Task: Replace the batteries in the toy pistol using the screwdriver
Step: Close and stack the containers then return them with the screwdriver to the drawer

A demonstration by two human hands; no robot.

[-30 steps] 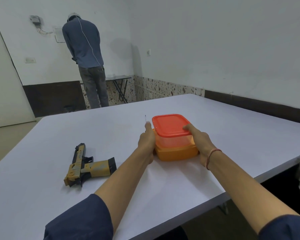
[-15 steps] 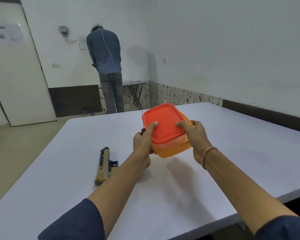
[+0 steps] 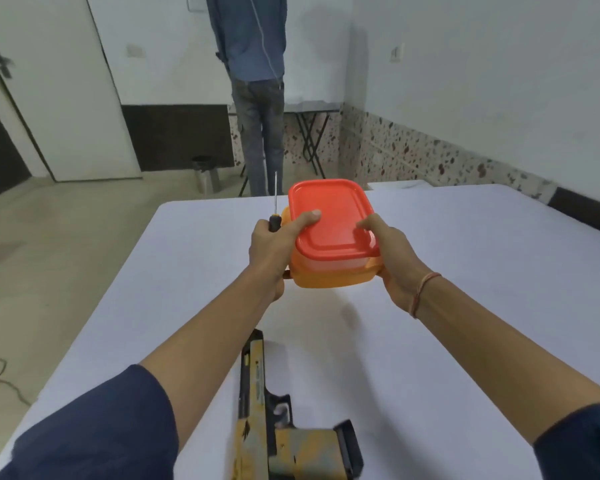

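Orange box point(image 3: 328, 276) gripped by left hand point(image 3: 271, 254), right hand point(image 3: 395, 263), above table point(image 3: 482, 292), pistol point(image 3: 254, 407) nearer

A wide white table point(image 3: 465, 278) fills the near and middle ground. Its top is plain and matte, and its far edge runs left to right in front of the beige floor point(image 3: 66, 254). One thing lies directly on it: a pistol point(image 3: 257, 420) (yellow and black, paint worn), flat on its side at the near edge, a little left of centre, barrel pointing far and grip pointing right. A faint shadow falls on the bare top just beyond the barrel.
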